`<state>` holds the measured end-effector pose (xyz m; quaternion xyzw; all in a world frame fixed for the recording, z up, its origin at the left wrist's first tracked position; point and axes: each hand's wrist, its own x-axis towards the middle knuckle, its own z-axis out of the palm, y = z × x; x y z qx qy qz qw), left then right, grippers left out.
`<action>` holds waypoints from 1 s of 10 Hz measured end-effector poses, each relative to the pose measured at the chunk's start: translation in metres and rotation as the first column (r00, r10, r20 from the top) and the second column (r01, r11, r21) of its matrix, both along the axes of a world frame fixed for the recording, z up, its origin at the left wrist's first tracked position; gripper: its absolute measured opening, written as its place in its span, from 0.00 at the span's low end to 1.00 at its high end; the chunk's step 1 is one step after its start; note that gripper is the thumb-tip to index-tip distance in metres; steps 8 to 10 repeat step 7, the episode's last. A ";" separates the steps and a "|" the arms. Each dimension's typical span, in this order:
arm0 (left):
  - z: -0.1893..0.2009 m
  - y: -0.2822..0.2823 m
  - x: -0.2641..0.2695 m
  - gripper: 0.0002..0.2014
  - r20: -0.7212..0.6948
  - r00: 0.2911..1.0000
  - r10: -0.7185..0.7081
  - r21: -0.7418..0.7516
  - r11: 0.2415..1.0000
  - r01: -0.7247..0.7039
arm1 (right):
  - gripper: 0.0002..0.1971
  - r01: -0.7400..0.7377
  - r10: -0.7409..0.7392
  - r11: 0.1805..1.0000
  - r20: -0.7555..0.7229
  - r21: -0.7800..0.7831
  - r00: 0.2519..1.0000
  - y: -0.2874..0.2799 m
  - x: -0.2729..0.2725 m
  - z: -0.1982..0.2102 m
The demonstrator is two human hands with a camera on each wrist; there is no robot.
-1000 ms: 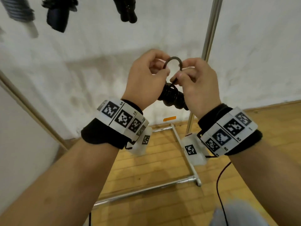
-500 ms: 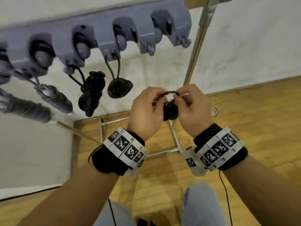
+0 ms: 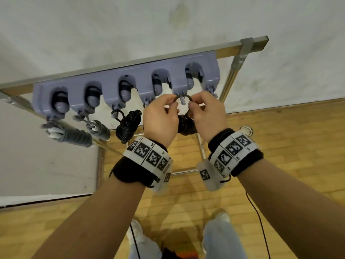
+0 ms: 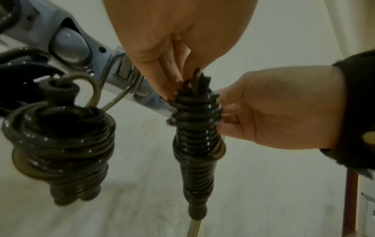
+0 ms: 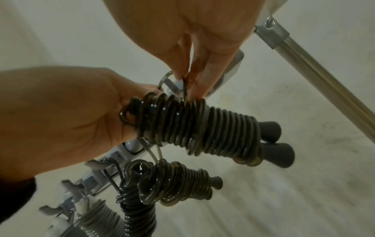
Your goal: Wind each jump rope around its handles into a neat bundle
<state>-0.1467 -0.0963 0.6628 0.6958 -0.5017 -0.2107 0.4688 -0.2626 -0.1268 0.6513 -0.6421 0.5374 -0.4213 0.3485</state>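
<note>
Both hands, left hand and right hand, pinch the wound black jump rope bundle's loop at the lilac plastic hook rack; winding looks finished, hanging remains.

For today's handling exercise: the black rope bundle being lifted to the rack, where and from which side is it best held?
By its free loop, pinched from both sides as the left hand and right hand do now. The wound coils are bulky, and the open loop must slip over the rack hook.
</note>
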 end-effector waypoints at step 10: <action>0.024 -0.010 0.011 0.09 0.238 0.954 -0.183 0.302 0.947 0.106 | 0.13 0.033 0.004 0.975 -0.165 0.221 0.986 0.000 0.000 0.021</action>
